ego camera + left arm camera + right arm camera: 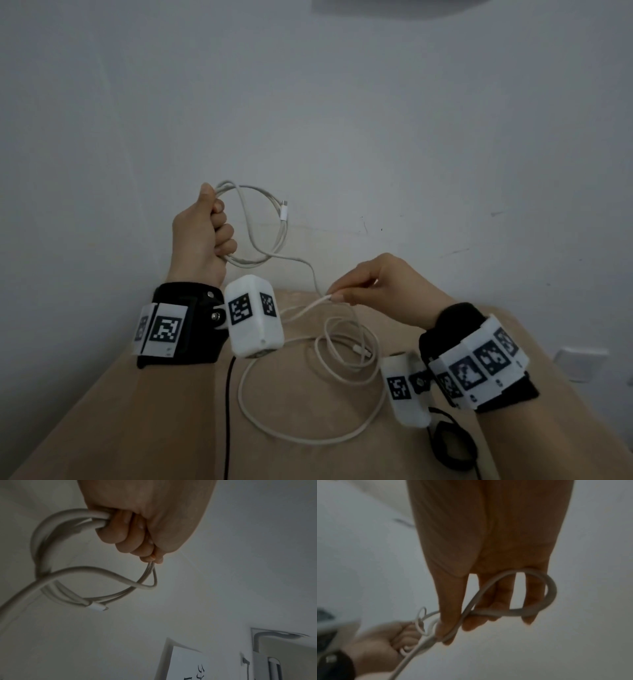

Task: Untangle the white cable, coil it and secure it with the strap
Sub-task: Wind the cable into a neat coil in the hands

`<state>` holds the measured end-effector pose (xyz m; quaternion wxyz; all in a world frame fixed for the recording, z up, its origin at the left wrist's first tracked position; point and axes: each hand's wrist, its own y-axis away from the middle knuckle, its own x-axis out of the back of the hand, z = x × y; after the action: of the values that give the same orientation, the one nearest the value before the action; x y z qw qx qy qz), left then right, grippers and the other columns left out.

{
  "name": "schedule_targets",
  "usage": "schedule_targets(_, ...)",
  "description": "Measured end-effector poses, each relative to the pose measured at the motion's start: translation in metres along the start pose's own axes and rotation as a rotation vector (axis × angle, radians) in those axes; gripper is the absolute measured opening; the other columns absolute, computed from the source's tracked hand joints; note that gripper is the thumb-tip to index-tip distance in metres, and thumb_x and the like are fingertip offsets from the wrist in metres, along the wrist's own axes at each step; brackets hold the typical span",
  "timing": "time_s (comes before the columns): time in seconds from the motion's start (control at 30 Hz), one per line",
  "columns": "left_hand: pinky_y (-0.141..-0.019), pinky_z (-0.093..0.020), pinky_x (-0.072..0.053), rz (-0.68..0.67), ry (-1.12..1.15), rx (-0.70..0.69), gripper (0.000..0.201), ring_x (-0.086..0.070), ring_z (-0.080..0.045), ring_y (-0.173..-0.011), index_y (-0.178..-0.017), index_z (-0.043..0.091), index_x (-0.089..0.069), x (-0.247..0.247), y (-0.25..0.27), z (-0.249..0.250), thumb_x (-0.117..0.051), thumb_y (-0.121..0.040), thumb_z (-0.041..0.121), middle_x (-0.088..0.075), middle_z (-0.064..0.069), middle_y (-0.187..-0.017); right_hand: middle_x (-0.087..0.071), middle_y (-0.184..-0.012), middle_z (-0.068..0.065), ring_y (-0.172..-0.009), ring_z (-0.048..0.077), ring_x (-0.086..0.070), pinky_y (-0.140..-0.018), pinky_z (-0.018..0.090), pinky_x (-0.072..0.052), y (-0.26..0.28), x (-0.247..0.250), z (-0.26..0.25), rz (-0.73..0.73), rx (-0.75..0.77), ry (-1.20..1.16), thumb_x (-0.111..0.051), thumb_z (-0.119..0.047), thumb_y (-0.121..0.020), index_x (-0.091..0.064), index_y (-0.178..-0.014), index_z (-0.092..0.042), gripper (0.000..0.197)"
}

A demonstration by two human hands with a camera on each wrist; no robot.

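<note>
My left hand (pixel 214 229) is raised above the table and grips a small coil of the white cable (pixel 274 219) in its fist. One connector (pixel 284 211) sticks out of the coil. In the left wrist view the curled fingers (pixel 130 534) clamp the coil's loops (pixel 41 550), with the connector (pixel 98 607) below. From the coil the cable runs down to my right hand (pixel 337 295), which pinches it between thumb and fingers. In the right wrist view the cable (pixel 546 588) loops round those fingers (pixel 489 605). The remaining cable (pixel 308 435) lies in loose loops on the table.
The tan table (pixel 137 428) stands against a pale wall. The cable's other connector (pixel 361 351) lies among the loose loops. A black ring-shaped band (pixel 452 445) lies by my right wrist, partly hidden. A thin black wire (pixel 227 411) hangs from the left wrist camera.
</note>
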<state>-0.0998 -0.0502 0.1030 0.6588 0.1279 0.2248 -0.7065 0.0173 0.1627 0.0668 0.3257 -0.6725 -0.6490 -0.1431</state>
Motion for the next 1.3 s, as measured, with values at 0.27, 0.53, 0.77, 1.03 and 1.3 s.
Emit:
schedule_targets(0.27,-0.032,-0.017,-0.013,-0.062,-0.038,-0.083,0.039,-0.016,-0.003,-0.036,-0.067,0.019,-0.041,-0.006,0.012,0.016,-0.043,-0.1,0.039,-0.025,0.011,-0.047,-0.072,-0.088,-0.013,-0.089,0.006,-0.064,-0.084,0.035,-0.052,-0.004,0.007,0.018,0.304,-0.161,0.231,-0.073,-0.035,-0.08,-0.074,-0.085,-0.038,0.007)
schedule_targets(0.53,-0.033,-0.017,-0.013,-0.1,-0.043,-0.152,0.039,-0.015,-0.004,-0.037,-0.068,0.02,-0.041,-0.004,0.022,0.036,-0.043,-0.1,0.041,-0.023,0.011,-0.049,-0.067,-0.071,-0.003,-0.074,0.017,-0.065,-0.071,0.04,-0.057,-0.002,0.015,0.044,0.549,-0.297,0.165,-0.074,-0.043,-0.076,-0.068,-0.075,-0.021,0.023)
schedule_targets(0.77,-0.032,-0.016,-0.012,-0.101,-0.027,-0.112,0.038,-0.016,-0.004,-0.034,-0.068,0.02,-0.04,-0.003,0.019,0.032,-0.043,-0.1,0.042,-0.023,0.012,-0.046,-0.065,-0.069,-0.004,-0.067,0.014,-0.059,-0.061,0.029,-0.046,0.005,0.024,0.043,0.605,-0.447,0.162,-0.074,-0.06,-0.066,-0.058,-0.068,-0.018,0.045)
schedule_targets(1.03,-0.032,-0.016,-0.012,-0.107,-0.028,-0.079,0.039,-0.015,-0.003,-0.034,-0.067,0.019,-0.04,-0.008,0.018,0.027,-0.043,-0.1,0.041,-0.023,0.011,-0.046,-0.057,-0.063,0.0,-0.042,0.007,-0.043,-0.036,0.018,-0.033,0.005,0.03,0.042,0.49,-0.392,-0.524,-0.078,-0.01,-0.075,-0.06,-0.078,-0.01,0.018)
schedule_targets(1.3,-0.03,-0.016,-0.014,-0.09,0.04,-0.029,0.039,-0.016,-0.004,-0.032,-0.067,0.02,-0.039,-0.004,0.013,0.023,-0.042,-0.1,0.041,-0.024,0.011,-0.044,-0.067,-0.096,0.017,-0.053,0.009,-0.052,-0.037,0.014,-0.04,0.003,0.04,0.043,0.134,-0.281,-1.365,-0.086,0.005,-0.045,-0.056,-0.091,-0.003,0.055)
